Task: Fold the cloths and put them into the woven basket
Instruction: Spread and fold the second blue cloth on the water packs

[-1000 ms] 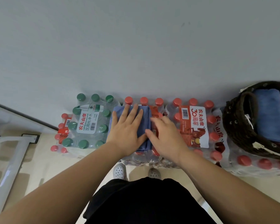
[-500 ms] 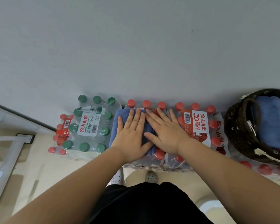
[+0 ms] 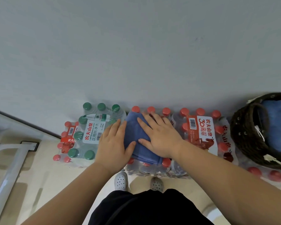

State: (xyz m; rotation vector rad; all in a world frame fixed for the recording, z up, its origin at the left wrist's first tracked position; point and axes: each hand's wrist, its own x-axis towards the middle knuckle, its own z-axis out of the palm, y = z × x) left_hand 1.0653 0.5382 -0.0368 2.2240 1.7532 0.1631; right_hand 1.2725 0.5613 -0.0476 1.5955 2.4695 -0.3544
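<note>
As it lies on bottle packs (image 3: 199,127), blue cloth (image 3: 134,129) is under right grip (image 3: 161,137), fingers straight. Left grip (image 3: 113,143), flat, touches its 9 o'clock edge.

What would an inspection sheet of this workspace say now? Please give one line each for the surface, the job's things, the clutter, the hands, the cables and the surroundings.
Surface: red-capped bottle packs, shrink-wrapped, side by side against the wall, serve as the table.
Job's things: folded dark blue cloth lies on one red-capped pack; woven basket stands on packs at the right, with a blue cloth inside.
Clutter: green-capped bottle pack left of the folded cloth.
Hands: left hand flat at the folded cloth's left edge, thumb on it; right hand flat on top, pressing.
Cables: nothing seen.
Surroundings: grey wall, beige floor, white frame at far left.
</note>
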